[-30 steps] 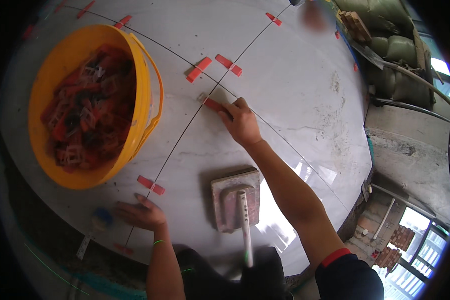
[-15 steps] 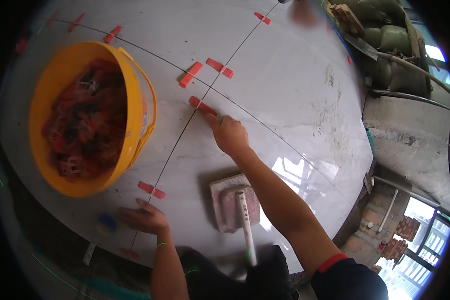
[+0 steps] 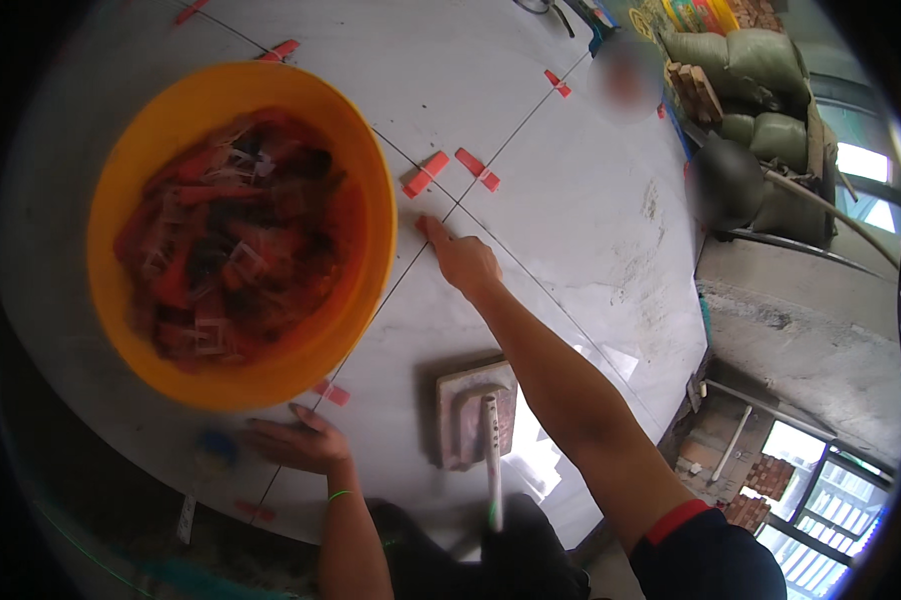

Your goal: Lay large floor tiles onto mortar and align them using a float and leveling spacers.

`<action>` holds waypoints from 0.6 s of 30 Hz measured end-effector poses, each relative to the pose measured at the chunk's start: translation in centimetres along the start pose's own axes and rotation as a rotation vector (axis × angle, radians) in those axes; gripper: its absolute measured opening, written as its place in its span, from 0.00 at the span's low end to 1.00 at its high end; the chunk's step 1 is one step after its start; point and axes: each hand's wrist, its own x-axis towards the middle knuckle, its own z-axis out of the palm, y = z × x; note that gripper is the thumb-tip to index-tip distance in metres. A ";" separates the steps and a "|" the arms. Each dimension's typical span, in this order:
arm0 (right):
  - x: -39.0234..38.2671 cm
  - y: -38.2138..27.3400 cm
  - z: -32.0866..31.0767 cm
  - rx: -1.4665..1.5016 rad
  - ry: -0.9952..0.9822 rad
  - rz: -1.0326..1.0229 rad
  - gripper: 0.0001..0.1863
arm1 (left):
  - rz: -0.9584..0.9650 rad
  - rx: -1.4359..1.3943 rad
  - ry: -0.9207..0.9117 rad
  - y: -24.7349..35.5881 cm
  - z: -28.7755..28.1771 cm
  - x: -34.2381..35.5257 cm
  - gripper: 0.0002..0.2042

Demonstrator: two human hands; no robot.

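My right hand reaches out over the pale grey tiled floor and its fingertips press a red tile wedge at a joint line. Two more red wedges lie just beyond it near the crossing of the joints. My left hand rests flat on the tile close to me, fingers spread, beside another red wedge. A big orange bucket full of red and white levelling clips stands to the left of both hands.
A rubber mallet with a white handle lies on the tile between my arms. Green sacks and stacked bricks sit at the far right. A raw concrete ledge borders the tiles on the right. More red wedges mark farther joints.
The view has shifted closer, so the bucket looms larger. My right hand has slid forward along the joint to the wedge. My left hand stays planted on the tile.
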 end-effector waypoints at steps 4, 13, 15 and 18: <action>1.7 1.6 1.7 -0.066 0.161 -0.046 0.50 | -0.003 0.003 -0.018 0.8 -0.4 -0.1 0.42; 3.2 1.8 3.4 -0.191 0.110 -0.364 0.30 | 0.049 0.028 0.120 -0.9 0.4 0.2 0.40; 3.8 3.9 0.6 0.149 -0.069 -0.566 0.23 | -0.023 -0.003 0.035 0.2 0.6 -0.2 0.41; 7.3 5.7 -4.9 -0.644 0.465 -1.015 0.23 | 0.002 0.006 0.074 1.0 0.2 -0.1 0.40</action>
